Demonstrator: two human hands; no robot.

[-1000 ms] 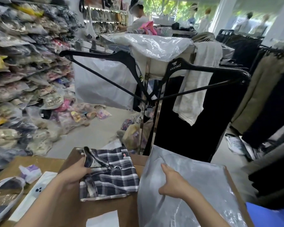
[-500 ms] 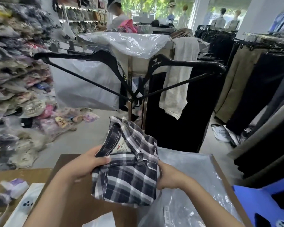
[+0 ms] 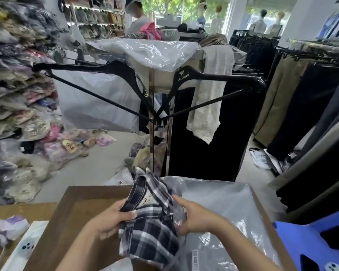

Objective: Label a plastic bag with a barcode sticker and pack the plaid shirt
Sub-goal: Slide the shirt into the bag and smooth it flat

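Plaid shirt (image 3: pixel 151 233) shifted onto plastic bag (image 3: pixel 229 208), between left hand (image 3: pixel 111 220), right hand (image 3: pixel 197 217)

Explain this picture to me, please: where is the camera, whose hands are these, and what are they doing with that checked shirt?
There is no machine here. A person wears a camera on the head, so you look down at their own two hands. The left hand grips the plaid shirt by its side. The right hand holds the crumpled edge of a clear plastic bag against it. The bag lies on a brown table. Beyond it, black hangers hang on a clothes rack.
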